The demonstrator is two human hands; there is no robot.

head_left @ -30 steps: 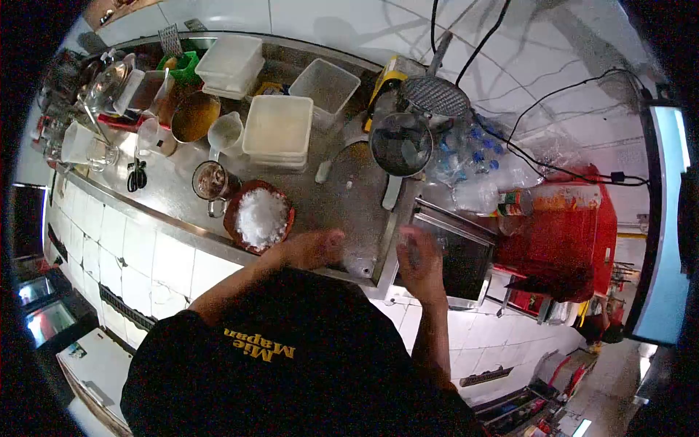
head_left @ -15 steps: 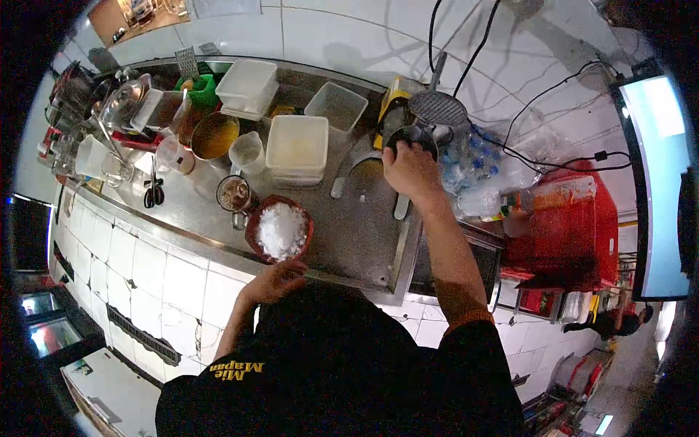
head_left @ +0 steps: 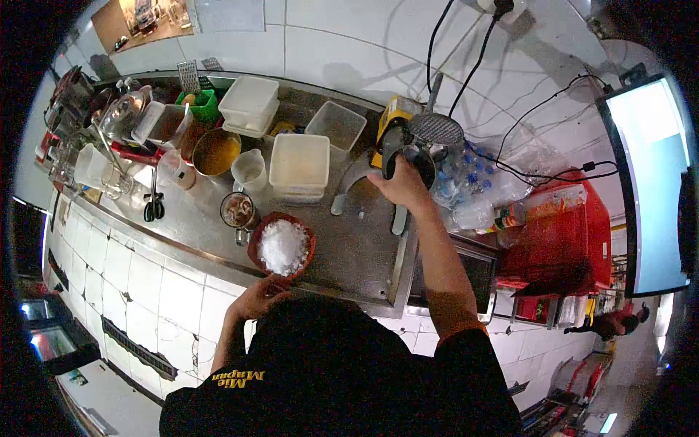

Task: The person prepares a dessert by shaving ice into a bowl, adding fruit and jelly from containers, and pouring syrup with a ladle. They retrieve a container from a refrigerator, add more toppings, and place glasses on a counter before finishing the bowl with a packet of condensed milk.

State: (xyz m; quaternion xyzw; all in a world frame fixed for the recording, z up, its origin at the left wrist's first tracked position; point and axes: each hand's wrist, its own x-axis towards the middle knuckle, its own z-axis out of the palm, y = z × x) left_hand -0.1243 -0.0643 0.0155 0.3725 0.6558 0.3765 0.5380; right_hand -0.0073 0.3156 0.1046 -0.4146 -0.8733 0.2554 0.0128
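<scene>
A red-brown bowl [head_left: 250, 255] heaped with crushed ice [head_left: 283, 246] stands near the counter's front edge. Just below its rim is my left hand [head_left: 256, 300], fingers loosely bent and apart, with the fingertips close to the bowl. Farther right, my right hand [head_left: 408, 188] is at a dark round container [head_left: 422, 160] on a yellow-and-black machine [head_left: 389, 124]. Its thumb points left and the fingers lie over the rim, partly hidden. A round textured metal plate [head_left: 437, 129] sits behind. Beside the bowl is a glass mug [head_left: 238, 210] with a brown iced drink.
Lidded plastic tubs [head_left: 299, 164], an open clear tub [head_left: 336, 124], a measuring jug [head_left: 249, 169], a pot of yellow liquid [head_left: 216, 153] and scissors [head_left: 153, 207] stand on the steel counter [head_left: 328, 247]. To the right are bagged bottles [head_left: 473, 171], a red crate [head_left: 568, 244] and hanging cables.
My right hand has moved back a little from over the dark container to its near side. My left hand has shifted slightly left and down, its fingers more bent. The view has tilted slightly.
</scene>
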